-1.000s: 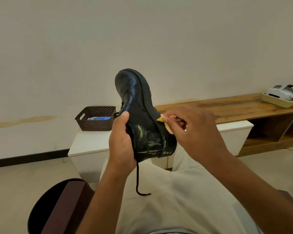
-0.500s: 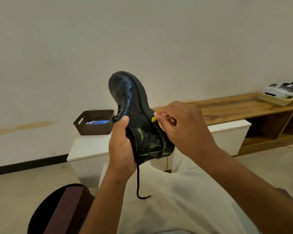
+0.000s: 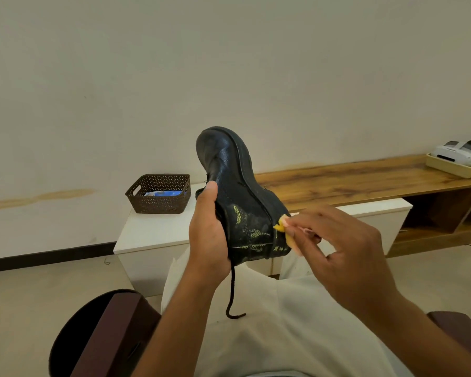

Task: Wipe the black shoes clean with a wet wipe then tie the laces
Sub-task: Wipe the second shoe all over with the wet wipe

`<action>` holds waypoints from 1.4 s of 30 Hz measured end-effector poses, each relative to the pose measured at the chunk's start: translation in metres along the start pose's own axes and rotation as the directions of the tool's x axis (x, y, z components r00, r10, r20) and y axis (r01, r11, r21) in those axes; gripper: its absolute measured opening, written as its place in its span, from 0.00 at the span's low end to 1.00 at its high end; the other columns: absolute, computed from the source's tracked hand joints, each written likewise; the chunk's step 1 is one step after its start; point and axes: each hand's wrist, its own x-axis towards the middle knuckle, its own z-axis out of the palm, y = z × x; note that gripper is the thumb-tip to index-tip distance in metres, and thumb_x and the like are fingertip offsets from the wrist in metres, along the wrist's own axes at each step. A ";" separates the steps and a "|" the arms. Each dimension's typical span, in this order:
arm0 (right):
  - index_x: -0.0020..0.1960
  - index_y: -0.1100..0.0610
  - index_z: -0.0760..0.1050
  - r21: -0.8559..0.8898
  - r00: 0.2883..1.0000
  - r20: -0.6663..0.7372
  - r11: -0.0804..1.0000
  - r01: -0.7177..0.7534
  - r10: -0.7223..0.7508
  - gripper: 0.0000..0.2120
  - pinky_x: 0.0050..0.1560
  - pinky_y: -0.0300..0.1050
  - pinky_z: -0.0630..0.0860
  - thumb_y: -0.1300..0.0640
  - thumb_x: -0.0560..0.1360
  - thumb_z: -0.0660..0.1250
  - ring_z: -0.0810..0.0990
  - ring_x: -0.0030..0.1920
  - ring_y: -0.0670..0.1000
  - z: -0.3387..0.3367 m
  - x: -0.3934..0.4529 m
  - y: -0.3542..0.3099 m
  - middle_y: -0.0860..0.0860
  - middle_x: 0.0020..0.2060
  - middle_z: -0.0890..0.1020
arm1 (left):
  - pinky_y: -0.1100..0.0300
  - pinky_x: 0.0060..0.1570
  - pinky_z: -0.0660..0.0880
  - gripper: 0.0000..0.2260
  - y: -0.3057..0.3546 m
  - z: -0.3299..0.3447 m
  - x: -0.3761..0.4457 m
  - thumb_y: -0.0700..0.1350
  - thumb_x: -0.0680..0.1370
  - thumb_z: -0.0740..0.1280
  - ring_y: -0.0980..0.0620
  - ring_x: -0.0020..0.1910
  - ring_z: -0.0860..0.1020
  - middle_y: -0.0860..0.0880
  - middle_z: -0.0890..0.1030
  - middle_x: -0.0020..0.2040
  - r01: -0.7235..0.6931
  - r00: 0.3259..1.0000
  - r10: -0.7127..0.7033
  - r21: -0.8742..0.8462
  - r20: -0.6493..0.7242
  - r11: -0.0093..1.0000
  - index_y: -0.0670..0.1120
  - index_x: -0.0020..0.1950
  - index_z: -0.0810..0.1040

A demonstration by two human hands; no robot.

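Note:
A black ankle boot (image 3: 234,180) with yellow-green marks near its collar is held up in front of me, toe pointing up. My left hand (image 3: 208,235) grips it round the collar and tongue side, thumb up along the leather. My right hand (image 3: 335,248) pinches a small yellow wipe (image 3: 282,229) and holds it against the boot's heel edge. A loose black lace (image 3: 231,292) hangs from the boot down to my lap.
A brown perforated basket (image 3: 158,194) holding a blue packet stands on a low white cabinet (image 3: 152,235) ahead. A long wooden bench (image 3: 365,178) runs to the right and carries a cream tray (image 3: 454,167) with a white headset. Dark chair arms flank my lap.
The boot has tilted so its toe leans more to the left. My right hand with the wipe has slid down along the sole edge to the heel.

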 end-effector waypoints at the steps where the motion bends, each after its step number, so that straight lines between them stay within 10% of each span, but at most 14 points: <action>1: 0.54 0.60 0.85 0.011 0.999 0.013 0.999 0.036 -0.036 0.07 0.49 0.26 0.74 0.59 0.77 0.73 0.79 0.45 0.41 0.002 0.000 -0.004 0.50 0.45 0.86 | 0.43 0.55 0.78 0.18 0.000 0.000 0.001 0.59 0.79 0.61 0.43 0.51 0.84 0.44 0.85 0.53 -0.003 1.000 0.003 -0.004 0.000 1.000 0.50 0.60 0.79; 9: 0.55 0.60 0.85 -0.008 0.994 0.029 0.994 0.107 -0.106 0.08 0.46 0.38 0.79 0.59 0.79 0.70 0.81 0.43 0.48 0.036 0.015 -0.030 0.53 0.45 0.85 | 0.54 0.46 0.80 0.25 -0.003 0.000 -0.003 0.62 0.81 0.50 0.46 0.48 0.84 0.43 0.85 0.50 -0.005 0.991 0.005 -0.003 0.133 1.000 0.50 0.52 0.83; 17: 0.49 0.58 0.85 -0.043 1.000 0.002 0.999 -0.009 0.009 0.04 0.44 0.41 0.79 0.59 0.79 0.72 0.81 0.40 0.49 0.046 0.052 -0.036 0.52 0.42 0.84 | 0.47 0.57 0.77 0.41 -0.010 0.002 -0.007 0.72 0.71 0.47 0.43 0.56 0.80 0.39 0.80 0.57 -0.056 0.943 0.060 -0.019 0.328 0.998 0.45 0.70 0.72; 25: 0.53 0.59 0.85 0.004 0.995 0.064 0.997 0.079 -0.080 0.07 0.42 0.41 0.80 0.58 0.78 0.70 0.82 0.40 0.48 0.035 0.006 -0.039 0.52 0.43 0.85 | 0.49 0.57 0.77 0.41 -0.009 0.000 -0.004 0.75 0.71 0.42 0.44 0.56 0.82 0.42 0.83 0.57 -0.051 0.958 0.060 -0.042 0.279 0.998 0.49 0.58 0.81; 30: 0.50 0.59 0.85 -0.010 0.998 0.038 0.999 0.044 -0.043 0.04 0.42 0.45 0.81 0.60 0.78 0.72 0.81 0.40 0.49 0.041 0.042 -0.036 0.53 0.43 0.85 | 0.43 0.60 0.75 0.45 -0.010 0.001 -0.006 0.75 0.68 0.43 0.42 0.61 0.79 0.41 0.80 0.61 -0.043 0.920 0.054 -0.036 0.388 0.998 0.50 0.74 0.67; 37: 0.50 0.58 0.85 -0.001 0.995 0.091 1.000 0.028 -0.028 0.05 0.42 0.45 0.80 0.59 0.78 0.71 0.81 0.39 0.49 0.035 0.039 -0.035 0.51 0.42 0.85 | 0.50 0.50 0.81 0.46 -0.007 -0.002 -0.004 0.75 0.70 0.38 0.46 0.50 0.83 0.44 0.84 0.50 -0.037 0.929 0.022 0.034 0.370 0.999 0.47 0.72 0.69; 42: 0.52 0.58 0.86 0.012 0.992 0.114 0.998 0.057 -0.058 0.06 0.42 0.39 0.79 0.59 0.77 0.72 0.81 0.40 0.47 0.028 0.007 -0.040 0.51 0.43 0.85 | 0.46 0.62 0.74 0.46 -0.010 -0.001 -0.004 0.77 0.69 0.38 0.41 0.62 0.78 0.40 0.80 0.62 -0.023 0.948 0.015 0.021 0.319 1.000 0.48 0.68 0.73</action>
